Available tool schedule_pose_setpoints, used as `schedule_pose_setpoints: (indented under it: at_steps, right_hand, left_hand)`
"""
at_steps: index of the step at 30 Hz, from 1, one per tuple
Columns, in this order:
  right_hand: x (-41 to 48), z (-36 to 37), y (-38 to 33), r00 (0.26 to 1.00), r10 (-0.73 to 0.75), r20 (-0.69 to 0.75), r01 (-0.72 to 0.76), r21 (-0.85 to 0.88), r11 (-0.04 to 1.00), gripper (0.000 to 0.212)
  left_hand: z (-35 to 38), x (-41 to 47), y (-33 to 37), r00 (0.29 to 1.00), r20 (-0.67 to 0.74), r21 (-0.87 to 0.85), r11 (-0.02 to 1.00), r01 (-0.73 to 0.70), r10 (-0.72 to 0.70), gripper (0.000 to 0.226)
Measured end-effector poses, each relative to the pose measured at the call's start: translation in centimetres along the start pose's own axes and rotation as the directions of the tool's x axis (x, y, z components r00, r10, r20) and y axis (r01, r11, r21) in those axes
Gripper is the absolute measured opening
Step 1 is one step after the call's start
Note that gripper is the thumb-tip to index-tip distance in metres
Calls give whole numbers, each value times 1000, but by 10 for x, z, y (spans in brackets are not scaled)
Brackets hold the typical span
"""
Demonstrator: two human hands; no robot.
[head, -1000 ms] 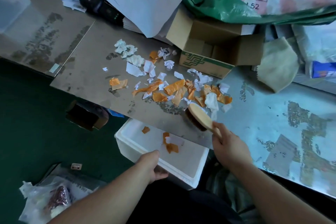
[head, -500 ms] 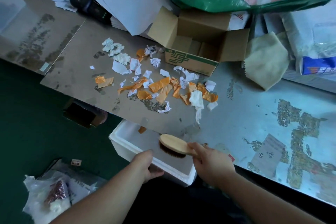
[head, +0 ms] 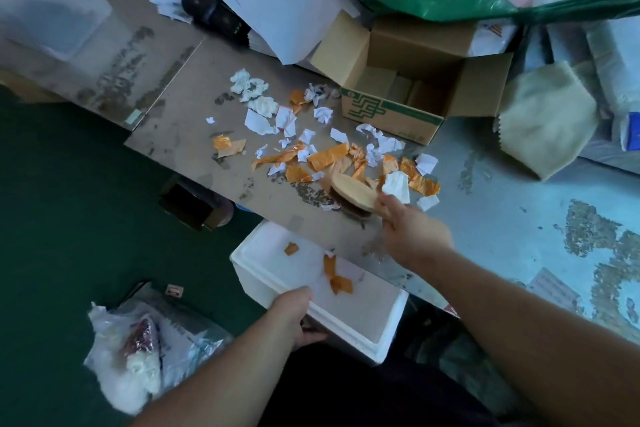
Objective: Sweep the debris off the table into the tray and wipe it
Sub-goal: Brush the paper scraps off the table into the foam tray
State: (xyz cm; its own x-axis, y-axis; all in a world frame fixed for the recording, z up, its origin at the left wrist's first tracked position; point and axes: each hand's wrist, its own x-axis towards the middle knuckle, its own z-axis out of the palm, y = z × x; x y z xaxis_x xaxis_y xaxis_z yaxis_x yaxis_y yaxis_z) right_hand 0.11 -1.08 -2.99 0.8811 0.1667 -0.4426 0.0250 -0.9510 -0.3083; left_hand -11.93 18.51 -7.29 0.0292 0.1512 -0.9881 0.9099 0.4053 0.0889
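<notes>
On the big table (head: 194,163) lie orange and white paper scraps (head: 329,158), the white tray (head: 381,340) sits under its edge, gripped by the left hand (head: 294,317), and the right hand (head: 414,236) holds a wooden brush (head: 353,192) among the scraps.

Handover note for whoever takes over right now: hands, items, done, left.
Left hand: gripping the near rim of the white foam tray, held below the table edge.
Right hand: holding the wooden brush, bristles down at the near side of the scrap pile.
Done: a few orange scraps are in the tray.
Left: most of the orange and white paper debris is on the table, in front of the cardboard box. Wiping not started; the beige cloth lies at the far right.
</notes>
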Motion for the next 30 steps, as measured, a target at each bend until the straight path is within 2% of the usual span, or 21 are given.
schedule_pose_setpoints:
  at_steps: [6, 11, 14, 18, 21, 25, 30]
  right_hand:
    - [-34, 29, 13, 984, -132, 118, 137, -40, 990, 35]
    - [-66, 45, 30, 981, -142, 135, 142, 12, 990, 40]
    - [-73, 38, 42, 994, -98, 58, 98, 1, 995, 42]
    - [-68, 26, 64, 990, 111, -88, -103, 88, 991, 42]
    - [-65, 22, 80, 977, 190, -98, -188, 37, 982, 40]
    - [-77, 29, 85, 981, 193, -32, -193, -20, 981, 41]
    - [-101, 50, 67, 993, 114, 17, -115, 92, 989, 40]
  left_hand:
    - [0, 8, -4, 1000, 7, -66, 998, 8, -7, 10]
    - [5, 14, -6, 1000, 20, -44, 999, 10, -9, 11]
    - [10, 14, -8, 1000, 25, -35, 999, 14, -14, 13]
    - [14, 12, -7, 999, 26, -35, 999, 31, -30, 14]
    - [16, 10, -5, 999, 32, -6, 999, 37, -37, 13]
    - [14, 12, -4, 998, 36, -13, 999, 51, -51, 16]
    - [14, 14, -5, 997, 50, -2, 998, 58, -58, 26]
